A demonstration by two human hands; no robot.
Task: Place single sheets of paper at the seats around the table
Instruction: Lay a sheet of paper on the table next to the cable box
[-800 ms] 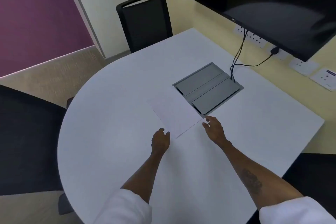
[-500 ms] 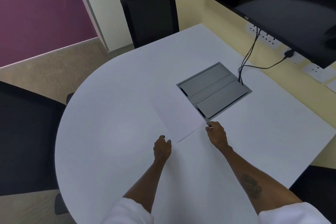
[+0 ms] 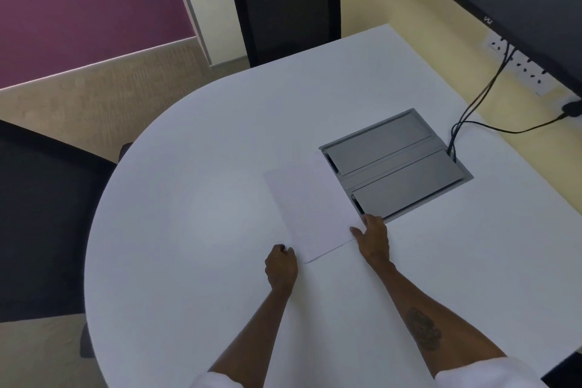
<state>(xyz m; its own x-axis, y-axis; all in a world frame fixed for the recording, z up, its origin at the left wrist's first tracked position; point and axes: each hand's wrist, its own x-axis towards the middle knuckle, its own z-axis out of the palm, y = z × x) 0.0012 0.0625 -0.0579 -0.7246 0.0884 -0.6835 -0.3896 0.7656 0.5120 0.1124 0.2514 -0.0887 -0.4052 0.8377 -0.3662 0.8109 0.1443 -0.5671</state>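
A white paper (image 3: 310,208) lies flat near the middle of the white table (image 3: 195,205), its far corner touching the grey cable box (image 3: 395,164). I cannot tell whether it is one sheet or a thin stack. My right hand (image 3: 373,239) rests on the paper's near right corner, thumb and fingers apart, and hides that corner. My left hand (image 3: 281,266) sits on the table just left of the near left corner, fingers curled with nothing in them. Black chairs stand at the far side (image 3: 285,6) and at the left (image 3: 41,224).
A dark screen (image 3: 516,0) hangs on the right wall. Black cables (image 3: 472,110) run from wall sockets into the cable box. A purple wall panel (image 3: 78,6) and beige carpet lie at the far left. Another dark seat edge (image 3: 563,368) shows at the bottom right.
The view has shifted closer over the table. My right hand has slid slightly onto the paper's near right corner. My left hand and the paper have stayed in place.
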